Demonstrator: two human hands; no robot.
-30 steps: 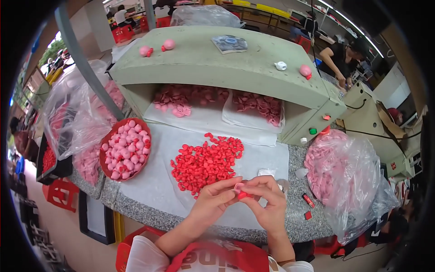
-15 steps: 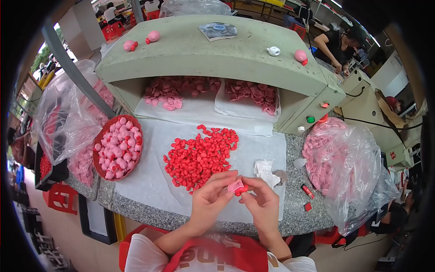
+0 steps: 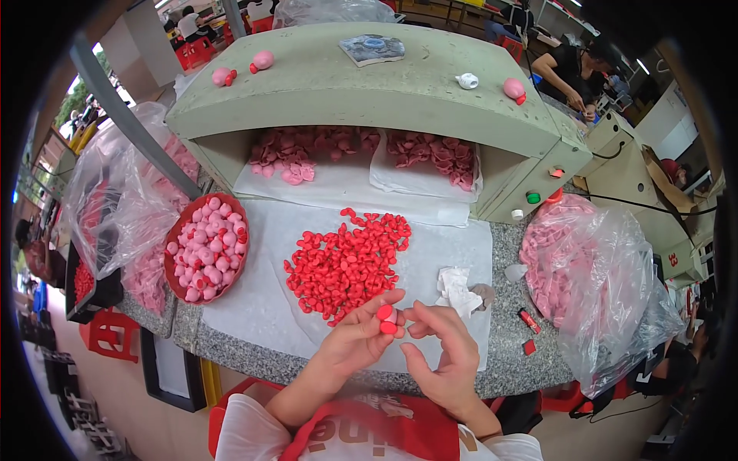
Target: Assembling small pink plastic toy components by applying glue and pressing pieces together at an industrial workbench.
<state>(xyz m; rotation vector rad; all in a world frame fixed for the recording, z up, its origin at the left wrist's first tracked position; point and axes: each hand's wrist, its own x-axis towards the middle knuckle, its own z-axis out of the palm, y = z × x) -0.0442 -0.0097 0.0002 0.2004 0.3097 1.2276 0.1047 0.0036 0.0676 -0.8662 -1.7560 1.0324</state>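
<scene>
Between the thumb and fingers of my left hand (image 3: pixel 350 338) is a small pink-and-red rubbery piece (image 3: pixel 387 318), its two rounded red lobes facing up. My right hand (image 3: pixel 444 349) is just to the right of it, thumb and fingers apart, with nothing in its grasp. A spread heap of small red two-lobed pieces (image 3: pixel 346 261) lies beyond my hands on white sheeting (image 3: pixel 246 300). At the left, a red basket (image 3: pixel 171 280) holds many round pink pieces with red parts attached.
A pale green box-shaped machine (image 3: pixel 369 100) spans the back, with pink pieces (image 3: pixel 288 157) inside its opening. Plastic bags of pink pieces (image 3: pixel 557 253) stand right and left. Crumpled white paper (image 3: pixel 459 292), a small red tube (image 3: pixel 529 321) and a red block (image 3: pixel 529 348) lie right of my hands.
The piece has turned so its red lobes face up, and it now rests in my left hand alone. My right hand has let go, its fingers spreading apart.
</scene>
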